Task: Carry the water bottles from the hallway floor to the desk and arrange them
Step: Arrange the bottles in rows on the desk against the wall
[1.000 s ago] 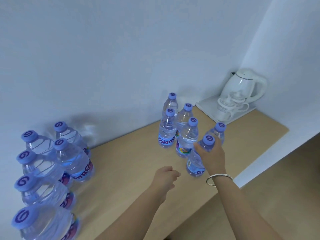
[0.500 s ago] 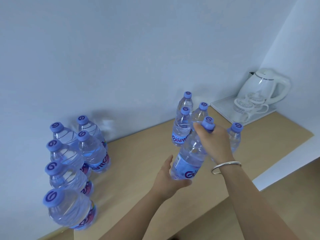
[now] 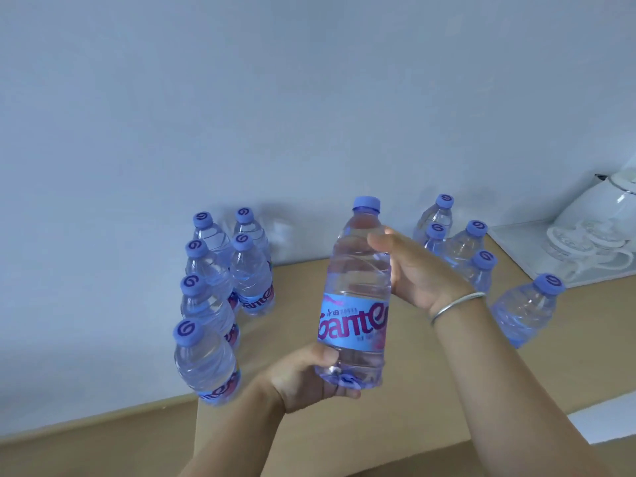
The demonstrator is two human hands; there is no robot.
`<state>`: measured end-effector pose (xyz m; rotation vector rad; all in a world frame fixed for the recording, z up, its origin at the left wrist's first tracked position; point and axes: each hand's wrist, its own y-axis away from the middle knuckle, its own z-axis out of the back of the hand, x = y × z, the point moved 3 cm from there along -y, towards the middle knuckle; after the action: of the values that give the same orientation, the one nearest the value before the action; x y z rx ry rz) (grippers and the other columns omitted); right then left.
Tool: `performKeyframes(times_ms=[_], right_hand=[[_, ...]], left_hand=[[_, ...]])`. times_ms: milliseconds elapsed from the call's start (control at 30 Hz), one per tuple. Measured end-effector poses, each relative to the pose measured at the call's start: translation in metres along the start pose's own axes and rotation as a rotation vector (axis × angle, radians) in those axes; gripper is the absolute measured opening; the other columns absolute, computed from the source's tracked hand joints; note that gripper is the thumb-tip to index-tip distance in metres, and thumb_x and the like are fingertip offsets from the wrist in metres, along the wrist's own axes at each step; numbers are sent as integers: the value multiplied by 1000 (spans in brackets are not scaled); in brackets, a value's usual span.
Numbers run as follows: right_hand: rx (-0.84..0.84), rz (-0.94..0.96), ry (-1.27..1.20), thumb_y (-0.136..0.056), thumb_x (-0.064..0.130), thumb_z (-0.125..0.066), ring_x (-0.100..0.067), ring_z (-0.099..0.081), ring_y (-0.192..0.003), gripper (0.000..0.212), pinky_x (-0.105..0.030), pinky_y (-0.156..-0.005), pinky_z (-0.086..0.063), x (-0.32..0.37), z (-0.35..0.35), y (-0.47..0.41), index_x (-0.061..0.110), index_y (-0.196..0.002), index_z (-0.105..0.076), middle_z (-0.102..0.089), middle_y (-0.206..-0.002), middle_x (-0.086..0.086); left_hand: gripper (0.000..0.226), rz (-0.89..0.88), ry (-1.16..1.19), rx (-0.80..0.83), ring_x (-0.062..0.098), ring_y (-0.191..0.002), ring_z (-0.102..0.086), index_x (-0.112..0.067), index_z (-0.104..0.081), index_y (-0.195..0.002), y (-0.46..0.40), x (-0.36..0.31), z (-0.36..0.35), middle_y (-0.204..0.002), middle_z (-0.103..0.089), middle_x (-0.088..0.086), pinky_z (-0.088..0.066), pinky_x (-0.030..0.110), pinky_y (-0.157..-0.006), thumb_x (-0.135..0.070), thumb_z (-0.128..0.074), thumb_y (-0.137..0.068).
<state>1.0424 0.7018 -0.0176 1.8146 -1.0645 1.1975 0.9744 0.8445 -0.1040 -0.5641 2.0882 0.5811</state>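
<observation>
Centre frame: water bottle [image 3: 356, 290] upright, above desk [image 3: 303, 284]. Left hand [image 3: 303, 380] cups its base; right hand [image 3: 421, 273] grips its upper body.

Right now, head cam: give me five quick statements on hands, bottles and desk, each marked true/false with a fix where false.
1. Both hands hold one bottle. True: the left hand grips the base of the held bottle and the right hand grips its upper body.
2. The held bottle lies on its side. False: it is roughly upright, cap up.
3. The left group of bottles stands on the desk near the wall. True.
4. The held bottle's cap is off. False: its blue cap is on.
5. The kettle sits left of all bottles. False: it is at the far right.
</observation>
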Motion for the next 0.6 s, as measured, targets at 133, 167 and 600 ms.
performKeyframes(times_ms=[133,167,600], right_hand=[[-261,51,173,-63,30,-70,-27,-66,-84,46,-42,-79,-50,7,-11,-22,11,-105,-59,-72,-99,-10],[-326,72,216,-65,30,-72,-24,-66,-79,43,-40,-75,-51,9,-11,-25,13,-102,-59,-72,-101,-13],[-263,52,464,-73,32,-71,-9,-60,-77,30,-30,-74,-49,6,-41,-48,20,-98,-62,-61,-82,10]], left_hand=[[92,-147,-10,-291,25,-90,-64,0,-53,-117,16,-15,8,-108,-64,15,-55,31,-76,-43,-84,-42],[88,-202,-24,-386,24,-90,-64,1,-50,-119,19,-18,12,-110,-62,16,-55,32,-77,-38,-81,-46],[53,-335,-14,-470,19,-93,-65,-8,-61,-108,45,-13,40,-101,-69,7,-53,27,-80,-22,-74,-60]])
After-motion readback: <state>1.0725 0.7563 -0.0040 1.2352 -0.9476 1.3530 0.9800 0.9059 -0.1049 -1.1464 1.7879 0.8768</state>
